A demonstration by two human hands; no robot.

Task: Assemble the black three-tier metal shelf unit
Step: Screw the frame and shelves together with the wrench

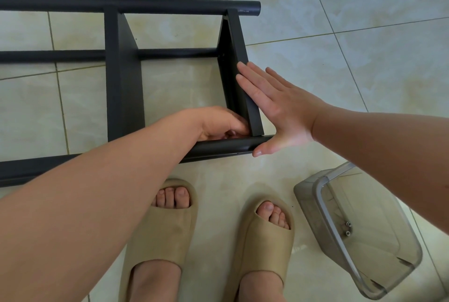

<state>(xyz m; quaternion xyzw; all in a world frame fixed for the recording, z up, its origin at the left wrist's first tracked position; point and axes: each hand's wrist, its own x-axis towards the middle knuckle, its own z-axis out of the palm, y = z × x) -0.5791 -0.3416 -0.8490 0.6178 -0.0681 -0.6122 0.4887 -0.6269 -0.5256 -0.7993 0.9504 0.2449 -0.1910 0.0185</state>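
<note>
Shelf unit (124, 83) is lying on its side on the floor tiles (315, 34), with the poles running left to right. Our right hand (274, 104) is flat, fingers straight and together, pressing the outer face of the end panel (237, 41). We reckon that's to brace it against the near pole (218, 148). Left hand (218, 124) is curled into the inside corner there, probably on a fastener, but we can't tell what it pinches. Clear bin (308, 197) near right holds two small bolts (348, 228).
</note>
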